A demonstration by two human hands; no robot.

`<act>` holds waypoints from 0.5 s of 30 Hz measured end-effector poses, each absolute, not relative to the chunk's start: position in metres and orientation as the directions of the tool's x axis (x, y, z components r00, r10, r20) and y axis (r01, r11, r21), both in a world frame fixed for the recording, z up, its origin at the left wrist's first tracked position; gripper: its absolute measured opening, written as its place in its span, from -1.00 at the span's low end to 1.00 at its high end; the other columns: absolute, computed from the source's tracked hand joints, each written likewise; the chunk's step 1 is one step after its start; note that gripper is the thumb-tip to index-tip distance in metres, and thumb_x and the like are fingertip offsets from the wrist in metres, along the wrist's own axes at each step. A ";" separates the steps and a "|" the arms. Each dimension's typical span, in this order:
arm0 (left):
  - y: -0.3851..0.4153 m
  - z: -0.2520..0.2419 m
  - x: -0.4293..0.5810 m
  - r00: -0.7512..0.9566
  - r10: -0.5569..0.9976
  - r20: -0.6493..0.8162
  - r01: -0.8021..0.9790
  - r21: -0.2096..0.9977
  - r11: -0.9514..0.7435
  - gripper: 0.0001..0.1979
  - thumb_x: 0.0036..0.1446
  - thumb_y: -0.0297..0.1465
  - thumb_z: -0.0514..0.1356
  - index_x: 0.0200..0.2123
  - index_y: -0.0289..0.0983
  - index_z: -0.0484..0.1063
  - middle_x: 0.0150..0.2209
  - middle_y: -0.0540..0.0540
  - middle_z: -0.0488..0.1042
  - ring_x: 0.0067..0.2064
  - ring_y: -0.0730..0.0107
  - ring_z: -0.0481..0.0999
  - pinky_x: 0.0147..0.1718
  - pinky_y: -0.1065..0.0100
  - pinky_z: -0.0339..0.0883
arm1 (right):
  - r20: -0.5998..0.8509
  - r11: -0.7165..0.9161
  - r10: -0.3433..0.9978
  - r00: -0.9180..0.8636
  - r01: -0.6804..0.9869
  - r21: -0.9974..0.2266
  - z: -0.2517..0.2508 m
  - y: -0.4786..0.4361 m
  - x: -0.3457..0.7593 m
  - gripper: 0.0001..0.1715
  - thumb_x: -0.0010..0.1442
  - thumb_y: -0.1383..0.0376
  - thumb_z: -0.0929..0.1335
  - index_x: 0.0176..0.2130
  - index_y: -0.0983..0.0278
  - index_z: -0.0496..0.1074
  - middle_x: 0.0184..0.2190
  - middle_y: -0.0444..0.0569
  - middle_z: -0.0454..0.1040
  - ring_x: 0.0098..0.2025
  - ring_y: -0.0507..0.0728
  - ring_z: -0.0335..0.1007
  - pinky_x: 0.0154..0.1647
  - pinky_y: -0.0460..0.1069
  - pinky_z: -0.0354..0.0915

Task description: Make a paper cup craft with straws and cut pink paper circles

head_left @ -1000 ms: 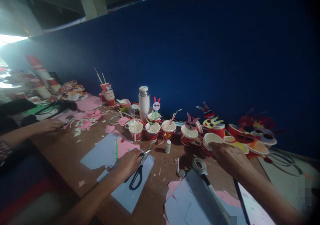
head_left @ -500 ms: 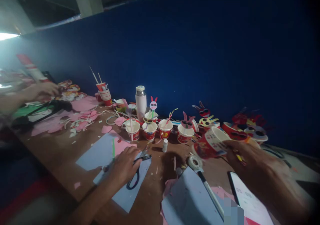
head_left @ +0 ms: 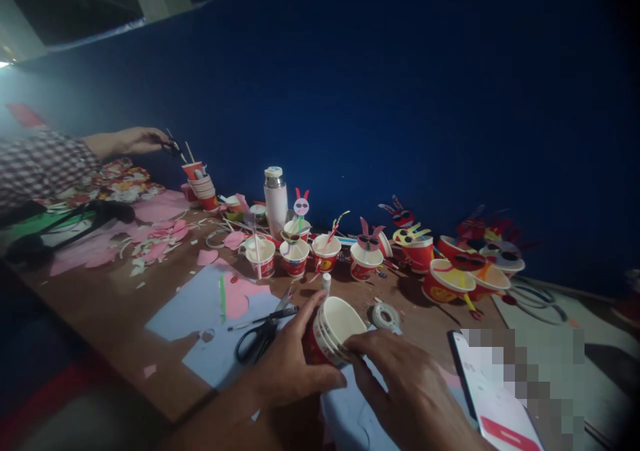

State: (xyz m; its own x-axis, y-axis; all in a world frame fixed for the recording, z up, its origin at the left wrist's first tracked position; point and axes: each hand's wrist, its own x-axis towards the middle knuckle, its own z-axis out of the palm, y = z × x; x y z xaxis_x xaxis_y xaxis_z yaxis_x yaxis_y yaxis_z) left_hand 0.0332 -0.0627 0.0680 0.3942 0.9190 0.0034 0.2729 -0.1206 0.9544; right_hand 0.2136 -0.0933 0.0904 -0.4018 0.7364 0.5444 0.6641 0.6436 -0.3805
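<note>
A small stack of red and white paper cups (head_left: pixel 345 319) is tilted between my two hands above the front of the table. My left hand (head_left: pixel 287 371) is wrapped round the side of the stack. The fingers of my right hand (head_left: pixel 407 384) pinch the cups' near rim. Beside my left hand, black-handled scissors (head_left: pixel 257 341) and a pen lie on blue paper (head_left: pixel 180 304). Behind the stack stands a small white-capped bottle (head_left: pixel 327 283). To its right lies a roll of tape (head_left: pixel 385 316).
Decorated paper cups (head_left: pixel 367 264) stand along the blue wall, with a white flask (head_left: pixel 276 204) behind them. A phone (head_left: pixel 493 391) lies at right. Pink paper scraps (head_left: pixel 163 241) cover the left side. A co-worker's hand (head_left: pixel 145 140) reaches towards a cup holding sticks (head_left: pixel 193 169).
My right hand has brought the cup stack left to the middle. My left hand has left the scissors and taken hold of the stack. The co-worker's hand has moved right, towards the stick cup.
</note>
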 end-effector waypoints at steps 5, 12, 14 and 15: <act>-0.066 0.071 0.044 0.396 0.918 -0.011 0.226 0.970 -0.086 -0.31 -0.25 -0.38 0.30 0.03 -0.28 0.18 -0.09 -0.10 0.42 -0.12 0.23 0.40 -0.13 0.34 0.28 | 0.471 0.599 0.789 -0.395 0.665 -0.446 0.084 -0.097 0.213 -0.84 0.15 0.39 0.22 -0.32 0.24 0.37 -0.47 -0.08 0.48 -0.45 0.08 0.42 -0.46 -0.08 0.27; -0.072 0.072 0.043 0.348 0.936 -0.050 0.231 0.972 -0.034 -0.44 -0.24 -0.40 0.29 -0.08 -0.30 0.26 -0.19 -0.08 0.47 -0.21 0.26 0.43 -0.22 0.35 0.32 | 0.640 0.603 0.713 -0.286 0.715 -0.353 0.104 -0.098 0.221 -0.84 0.16 0.40 0.20 -0.26 0.21 0.30 -0.42 -0.06 0.50 -0.42 0.08 0.45 -0.44 -0.08 0.31; -0.073 0.068 0.039 0.333 0.940 -0.071 0.242 0.970 -0.012 -0.46 -0.22 -0.38 0.28 -0.08 -0.29 0.26 -0.18 -0.09 0.46 -0.20 0.26 0.44 -0.21 0.34 0.32 | 0.682 0.540 0.701 -0.210 0.781 -0.315 0.113 -0.099 0.233 -0.87 0.16 0.35 0.21 -0.25 0.18 0.29 -0.39 -0.05 0.51 -0.41 0.11 0.47 -0.42 -0.06 0.33; -0.073 0.066 0.036 0.334 0.940 -0.069 0.245 0.969 -0.016 -0.46 -0.21 -0.37 0.28 -0.08 -0.28 0.25 -0.17 -0.09 0.46 -0.19 0.25 0.43 -0.20 0.33 0.32 | 0.681 0.487 0.713 -0.168 0.818 -0.307 0.116 -0.100 0.242 -0.88 0.16 0.31 0.21 -0.25 0.17 0.29 -0.38 -0.03 0.51 -0.39 0.13 0.47 -0.42 -0.05 0.34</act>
State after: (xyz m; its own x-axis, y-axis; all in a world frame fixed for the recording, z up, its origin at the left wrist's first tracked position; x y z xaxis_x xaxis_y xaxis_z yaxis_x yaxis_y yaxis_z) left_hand 0.0365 -0.0733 0.0663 0.3344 0.9399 -0.0691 0.2453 -0.0160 0.9693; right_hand 0.2417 -0.1002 0.1160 -0.1683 0.7125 0.6812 0.8177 0.4868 -0.3072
